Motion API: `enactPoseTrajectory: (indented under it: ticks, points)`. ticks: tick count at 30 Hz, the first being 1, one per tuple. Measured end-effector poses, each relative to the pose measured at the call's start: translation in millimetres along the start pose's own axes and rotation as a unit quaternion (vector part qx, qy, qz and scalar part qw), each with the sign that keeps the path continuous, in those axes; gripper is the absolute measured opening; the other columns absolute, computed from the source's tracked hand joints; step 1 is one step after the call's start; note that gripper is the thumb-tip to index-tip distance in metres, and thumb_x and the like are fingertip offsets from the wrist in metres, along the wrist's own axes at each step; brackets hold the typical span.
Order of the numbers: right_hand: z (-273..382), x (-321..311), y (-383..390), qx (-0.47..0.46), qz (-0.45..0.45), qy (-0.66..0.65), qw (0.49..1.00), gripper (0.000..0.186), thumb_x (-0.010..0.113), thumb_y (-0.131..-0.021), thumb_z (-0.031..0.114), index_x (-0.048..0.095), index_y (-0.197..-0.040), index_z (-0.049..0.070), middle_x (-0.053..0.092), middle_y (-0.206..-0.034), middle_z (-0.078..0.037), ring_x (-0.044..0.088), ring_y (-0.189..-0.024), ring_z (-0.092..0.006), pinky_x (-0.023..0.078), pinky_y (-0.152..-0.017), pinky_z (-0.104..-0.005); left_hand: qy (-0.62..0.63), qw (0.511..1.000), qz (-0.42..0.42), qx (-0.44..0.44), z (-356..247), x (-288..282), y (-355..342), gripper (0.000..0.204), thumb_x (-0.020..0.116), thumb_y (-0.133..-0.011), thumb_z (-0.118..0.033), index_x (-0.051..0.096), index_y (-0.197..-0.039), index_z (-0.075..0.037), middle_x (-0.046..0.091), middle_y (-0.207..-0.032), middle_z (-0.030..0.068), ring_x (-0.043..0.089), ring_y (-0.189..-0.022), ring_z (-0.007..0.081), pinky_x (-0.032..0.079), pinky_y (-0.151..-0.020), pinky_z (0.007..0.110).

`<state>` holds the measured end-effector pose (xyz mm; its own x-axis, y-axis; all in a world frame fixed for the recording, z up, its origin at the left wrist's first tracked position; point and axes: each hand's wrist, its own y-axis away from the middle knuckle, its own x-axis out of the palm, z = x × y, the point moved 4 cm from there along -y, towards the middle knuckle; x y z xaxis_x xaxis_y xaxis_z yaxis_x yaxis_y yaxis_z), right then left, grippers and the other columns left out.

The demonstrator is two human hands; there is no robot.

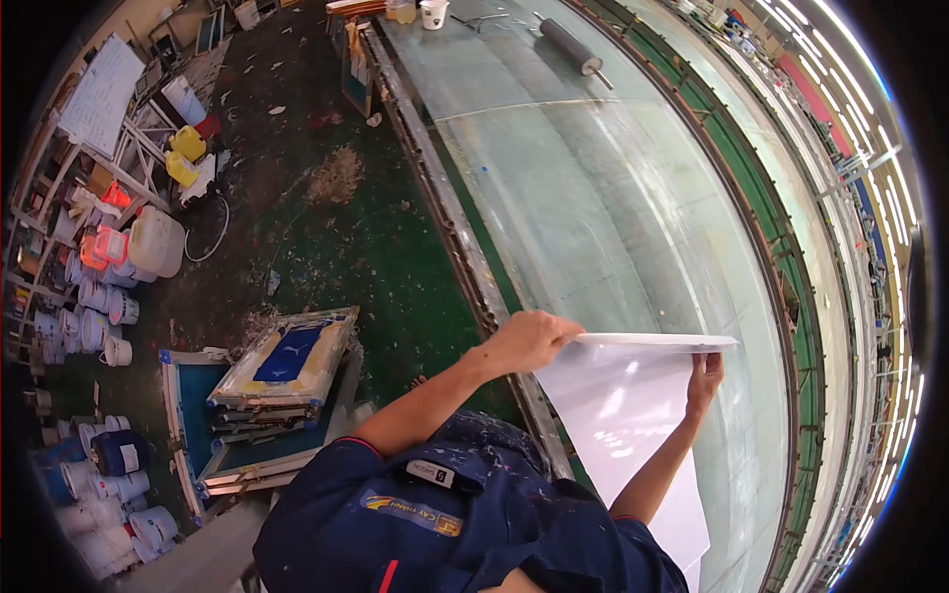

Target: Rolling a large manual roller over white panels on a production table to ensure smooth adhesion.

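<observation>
A glossy white flexible sheet (618, 415) hangs over the near part of a long, pale green, smooth-topped table (593, 217), its narrow rolled top edge stretched between the person's two hands. The left hand (537, 341) pinches the left end of that edge, thumb and fingers together on it; the right hand (704, 381) grips it near the right end, fingertips partly hidden. The sheet falls toward the person's dark blue shirt (395, 529) and covers part of the worn metal rail (445, 208) along the table's left side. Farther up the tabletop lie a dark grey cylindrical roller (571, 44) and, near the far end, a small white cup (433, 14). Left of the table, a stack of flat rectangular frames (287, 361) takes up floor space; beyond it crowd white plastic buckets (94, 331), a translucent whitish jerrycan (156, 242) and yellow plastic jugs (185, 148).
</observation>
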<state>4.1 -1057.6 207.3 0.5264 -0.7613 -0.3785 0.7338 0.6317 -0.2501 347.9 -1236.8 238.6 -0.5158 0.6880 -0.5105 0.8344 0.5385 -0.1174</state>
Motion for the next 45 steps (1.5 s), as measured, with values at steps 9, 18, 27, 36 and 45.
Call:
enactPoseTrajectory:
  ticks: [9,18,27,36,45]
  points:
    - [125.8,169.0,-47.0,-0.02,0.007,-0.032,0.999,0.008,0.057,-0.084,0.004,0.054,-0.091,-0.001,0.055,-0.08,0.0,0.049,-0.074,-0.0063,0.038,-0.069,-0.0192,0.239,0.964,-0.091,-0.078,148.5,-153.3,14.5,0.026,0.064,-0.079,-0.011,0.061,-0.103,-0.003,0.065,-0.084,0.003,0.059,-0.078,0.0116,0.047,-0.072,0.027]
    - [178.1,345.4,-150.9,-0.06,-0.043,-0.22,0.973,0.011,0.054,-0.087,0.013,0.055,-0.083,0.003,0.048,-0.069,0.006,0.035,-0.059,-0.0012,0.023,-0.05,-0.0177,0.553,0.809,-0.16,-0.119,265.4,-253.0,-60.4,0.025,0.053,-0.09,-0.019,0.057,-0.108,-0.001,0.061,-0.099,0.0017,0.055,-0.089,0.0085,0.044,-0.084,0.027]
    - [191.2,475.5,-257.8,-0.023,0.013,-0.147,0.989,0.012,0.058,-0.086,0.01,0.058,-0.089,-0.001,0.055,-0.079,0.001,0.047,-0.072,-0.0044,0.037,-0.066,-0.0173,0.475,0.82,-0.236,-0.215,364.8,-374.0,-167.9,0.022,0.052,-0.09,-0.022,0.061,-0.093,-0.002,0.063,-0.083,0.0004,0.059,-0.069,0.0072,0.05,-0.065,0.023]
    - [207.6,538.3,-318.3,-0.01,-0.033,-0.052,0.998,0.013,0.058,-0.087,0.009,0.058,-0.094,-0.002,0.058,-0.083,0.0,0.05,-0.078,-0.0059,0.039,-0.071,-0.0187,0.454,0.848,-0.155,-0.224,448.9,-447.4,-247.7,0.022,0.053,-0.09,-0.022,0.059,-0.088,0.0,0.063,-0.075,0.0041,0.061,-0.063,0.0105,0.052,-0.057,0.024]
    - [260.7,652.8,-377.9,-0.016,-0.032,0.011,0.999,0.015,0.059,-0.087,0.011,0.058,-0.093,-0.002,0.058,-0.082,0.0,0.05,-0.075,-0.0059,0.039,-0.07,-0.0187,0.484,0.832,-0.09,-0.256,530.0,-544.7,-306.2,0.025,0.053,-0.09,-0.023,0.059,-0.082,0.0,0.063,-0.073,0.0052,0.062,-0.061,0.0129,0.052,-0.056,0.024]
